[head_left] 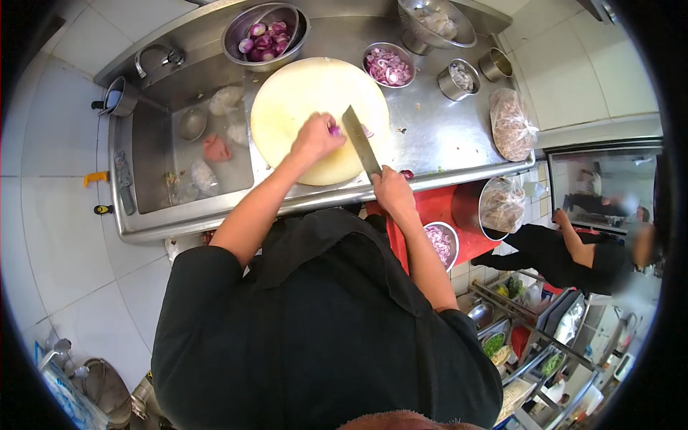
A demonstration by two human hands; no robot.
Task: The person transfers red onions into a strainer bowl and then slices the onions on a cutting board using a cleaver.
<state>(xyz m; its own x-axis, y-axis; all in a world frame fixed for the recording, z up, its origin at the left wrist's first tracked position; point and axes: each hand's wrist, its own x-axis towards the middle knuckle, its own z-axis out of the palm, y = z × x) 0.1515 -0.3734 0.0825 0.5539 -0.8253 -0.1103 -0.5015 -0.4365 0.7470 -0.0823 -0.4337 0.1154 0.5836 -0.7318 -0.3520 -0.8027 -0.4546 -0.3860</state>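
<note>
Gripping one cleaver (362, 140) by the handle, right hand (393, 190) closed tight, at the right side of one round cutting board (290, 89). Pinching one red onion piece (335, 132) in the left hand (317, 140), above the board and just left of the blade; can't tell whether whole or cut. Counting two bowls of sliced onion: one on the steel counter (444, 136) (367, 69), one lower down by the red surface (430, 208) (456, 249). Also spotting two filled plastic bags (512, 122) on the right, plus one nested pair of metal bowls (265, 66) full of whole red onions, too heaped to count.
</note>
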